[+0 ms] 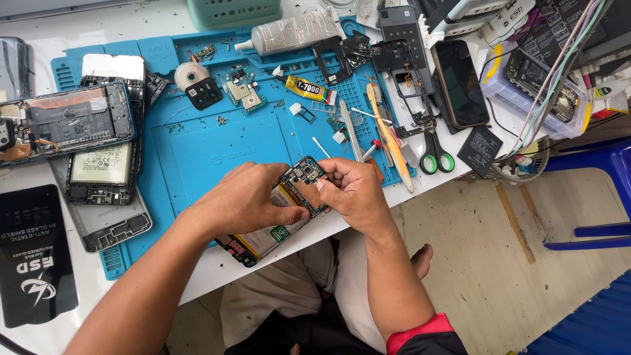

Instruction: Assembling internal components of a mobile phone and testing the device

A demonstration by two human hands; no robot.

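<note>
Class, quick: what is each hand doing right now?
Left hand: closed on the opened phone.
Right hand: fingertips pinched at the phone's top end.

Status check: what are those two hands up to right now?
Left hand steadies opened phone. Right hand pinches at its top end. Tweezers, scissors lie close by.

Both bare forearms angle in toward the opened phone: left hand curled palm-down gripping its side, right hand pinching at its top end, fingertips bent.
</note>
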